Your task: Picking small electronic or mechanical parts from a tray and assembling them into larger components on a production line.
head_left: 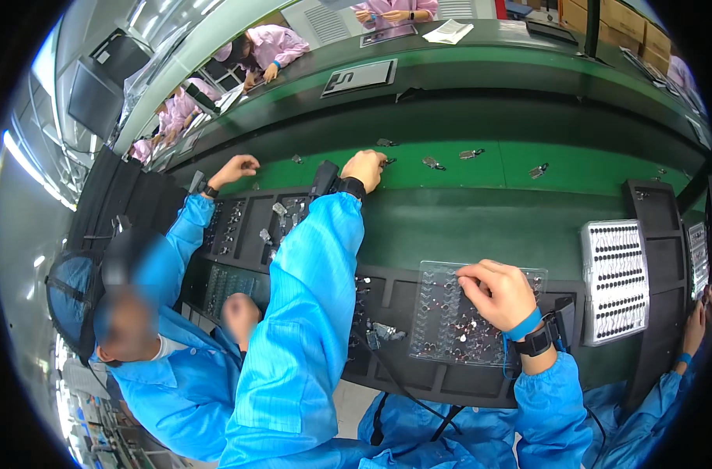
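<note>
My left hand (pixel 363 170) reaches far across onto the green belt. Its fingers are closed at a small dark-looped part (pixel 389 161), mostly hidden by the fingertips. Similar small silver pieces with black loops, such as one silver part (pixel 433 163), lie farther along the belt. My right hand (pixel 496 294), wearing a blue wrist strap and a black band, hovers over a clear plastic tray (pixel 429 273). Its thumb and fingers are curled together; whatever they hold is too small to make out. Many tiny loose parts (pixel 467 332) lie in the tray.
A black compartment rack (pixel 465 381) supports the tray. To the right stands a white tray (pixel 615 281) with rows of black parts. A co-worker in blue (pixel 168 391) sits close on the left, reaching toward the green belt (pixel 496 160). People in pink work beyond a raised shelf.
</note>
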`<act>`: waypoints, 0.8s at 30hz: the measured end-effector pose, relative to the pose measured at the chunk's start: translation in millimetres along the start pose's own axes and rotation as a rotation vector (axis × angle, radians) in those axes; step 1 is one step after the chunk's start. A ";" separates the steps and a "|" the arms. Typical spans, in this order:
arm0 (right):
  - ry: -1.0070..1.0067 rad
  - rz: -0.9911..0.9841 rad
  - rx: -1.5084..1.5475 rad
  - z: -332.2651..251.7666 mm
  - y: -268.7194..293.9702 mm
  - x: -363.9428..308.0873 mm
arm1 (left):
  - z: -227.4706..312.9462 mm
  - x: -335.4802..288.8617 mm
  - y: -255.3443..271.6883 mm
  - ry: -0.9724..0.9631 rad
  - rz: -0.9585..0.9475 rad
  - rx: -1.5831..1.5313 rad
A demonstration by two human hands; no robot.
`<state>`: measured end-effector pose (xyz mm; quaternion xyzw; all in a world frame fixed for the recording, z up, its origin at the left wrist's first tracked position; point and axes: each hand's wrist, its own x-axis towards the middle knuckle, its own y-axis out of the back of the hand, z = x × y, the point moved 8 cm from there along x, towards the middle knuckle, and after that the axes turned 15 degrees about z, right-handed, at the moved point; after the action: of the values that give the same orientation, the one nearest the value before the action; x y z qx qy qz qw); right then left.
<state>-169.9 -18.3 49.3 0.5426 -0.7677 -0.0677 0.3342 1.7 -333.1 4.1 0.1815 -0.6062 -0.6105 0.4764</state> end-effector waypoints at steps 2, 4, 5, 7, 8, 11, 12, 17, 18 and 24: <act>0.019 0.003 0.030 -3.8 -0.1 -1.5 | -14.0 3.2 -4.4 -0.013 0.023 -0.003; 0.029 0.023 0.038 -3.1 4.4 1.9 | -31.7 10.7 -13.7 0.014 0.019 -0.019; 0.034 0.046 0.033 -0.8 10.1 1.9 | -19.5 5.7 -10.0 0.035 0.014 -0.046; 0.005 0.130 0.068 0.1 21.6 6.5 | -13.6 1.2 13.0 0.133 0.000 -0.186; -0.032 0.147 0.080 1.2 26.1 9.2 | -12.3 -3.0 24.9 0.241 0.073 -0.416; -0.046 0.211 0.112 8.3 34.0 12.0 | 5.5 -26.4 64.2 0.355 0.262 -0.986; -0.053 0.219 0.102 12.2 35.0 11.8 | 24.3 -39.9 82.4 0.364 0.263 -1.058; -0.020 0.158 0.026 -0.3 36.4 13.0 | 80.0 -98.1 169.3 0.299 0.360 -1.224; -0.025 0.139 0.019 -5.1 34.5 11.9 | 86.5 -106.5 181.1 0.286 0.354 -1.214; 0.159 -0.070 -0.129 -27.8 1.1 -5.8 | 100.5 -132.9 196.9 0.268 0.336 -1.252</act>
<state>-153.3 -5.6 68.6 0.5500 -0.7135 -0.0854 0.4256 56.4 -132.4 156.6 -0.1522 -0.0925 -0.7372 0.6518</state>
